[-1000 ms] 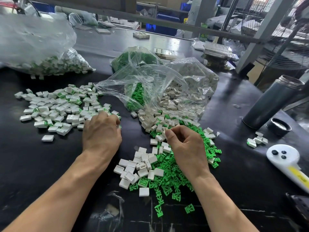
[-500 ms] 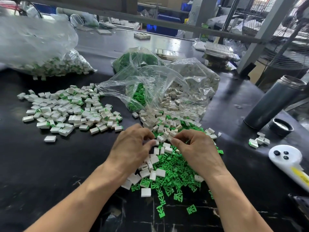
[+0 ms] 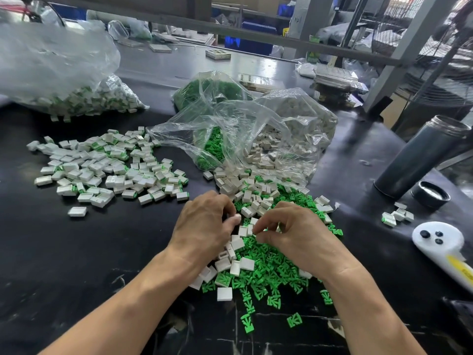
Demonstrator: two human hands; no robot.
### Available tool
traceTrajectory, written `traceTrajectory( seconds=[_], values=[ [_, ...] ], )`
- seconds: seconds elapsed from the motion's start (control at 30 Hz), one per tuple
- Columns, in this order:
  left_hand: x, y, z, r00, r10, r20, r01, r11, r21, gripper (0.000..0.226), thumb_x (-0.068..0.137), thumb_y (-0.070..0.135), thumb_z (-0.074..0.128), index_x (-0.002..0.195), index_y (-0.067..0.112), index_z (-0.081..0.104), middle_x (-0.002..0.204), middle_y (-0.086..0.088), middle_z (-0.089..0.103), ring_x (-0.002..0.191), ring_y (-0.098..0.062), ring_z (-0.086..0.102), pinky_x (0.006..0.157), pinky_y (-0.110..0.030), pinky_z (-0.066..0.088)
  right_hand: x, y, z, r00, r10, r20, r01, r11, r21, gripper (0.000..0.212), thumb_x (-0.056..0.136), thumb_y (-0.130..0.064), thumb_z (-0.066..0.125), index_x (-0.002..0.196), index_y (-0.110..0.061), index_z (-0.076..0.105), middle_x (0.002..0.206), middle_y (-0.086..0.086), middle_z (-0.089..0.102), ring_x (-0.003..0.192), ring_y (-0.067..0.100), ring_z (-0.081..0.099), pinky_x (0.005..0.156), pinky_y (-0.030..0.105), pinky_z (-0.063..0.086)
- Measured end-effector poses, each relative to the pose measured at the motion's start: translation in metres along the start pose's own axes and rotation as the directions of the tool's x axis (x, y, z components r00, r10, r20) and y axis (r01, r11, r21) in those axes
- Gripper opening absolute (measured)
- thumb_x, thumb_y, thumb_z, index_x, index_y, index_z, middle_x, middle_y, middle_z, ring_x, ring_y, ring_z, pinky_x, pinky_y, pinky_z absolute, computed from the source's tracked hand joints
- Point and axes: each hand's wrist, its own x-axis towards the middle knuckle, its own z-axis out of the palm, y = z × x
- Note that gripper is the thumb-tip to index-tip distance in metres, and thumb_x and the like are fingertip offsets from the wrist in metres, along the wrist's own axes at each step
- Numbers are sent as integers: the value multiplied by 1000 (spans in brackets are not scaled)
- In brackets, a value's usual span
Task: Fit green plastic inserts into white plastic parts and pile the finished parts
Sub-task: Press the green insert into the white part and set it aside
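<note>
Loose green inserts (image 3: 271, 267) and empty white parts (image 3: 238, 243) lie mixed in a heap at the front middle of the black table. My left hand (image 3: 204, 226) rests over the heap's left side and pinches a white part (image 3: 236, 217) at its fingertips. My right hand (image 3: 294, 234) hovers over the heap's right side, thumb and forefinger pinched together on something small that I cannot make out. A wide pile of finished parts (image 3: 110, 167), white with green showing, spreads at the left.
Open clear bags of green inserts (image 3: 212, 147) and white parts (image 3: 276, 147) lie behind the heap. A bag of finished parts (image 3: 84, 98) sits far left. A dark flask (image 3: 419, 157), its cap (image 3: 431, 194), several parts (image 3: 398, 216) and a white controller (image 3: 445, 247) stand at right.
My left hand came from the finished pile at the left back to the heap and picked up a white part. My right hand stayed over the heap, shifting slightly toward me.
</note>
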Motion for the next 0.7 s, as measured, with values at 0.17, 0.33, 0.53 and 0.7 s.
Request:
traceTrajectory(
  seconds=[0.17,0.33,0.53,0.7],
  values=[
    [-1,0,-2,1000,-10,-2,10,999,-40,16,91,38,75,92,32,60,91,14,61,92,-10,60,92,-37,52,0,-3,3,1000,0,12,1,996,-92,10,87,-42,79,95,-44,74,94,-19,57,93,-2,54,90,31,48],
    [1,-4,-4,999,-12,-43,8,996,-94,15,92,36,74,92,33,60,84,15,63,79,-1,60,68,-18,46,-1,-6,6,1000,-13,23,17,986,-169,18,90,-44,76,108,-46,72,97,-23,53,93,-4,50,87,27,42],
    [3,-6,-5,998,-5,-68,-5,988,-154,13,94,33,73,102,35,64,87,19,61,76,5,57,64,-11,39,2,-7,13,998,-20,-62,10,986,-164,14,93,-42,73,107,-40,74,95,-18,56,95,6,55,89,33,47],
    [4,-7,-5,997,5,-78,-17,987,-157,12,94,34,72,105,34,69,88,22,59,77,6,54,66,-10,37,4,-9,17,996,-33,-82,14,975,-220,13,94,-42,72,107,-41,73,98,-18,57,96,8,56,87,32,46]
  ],
)
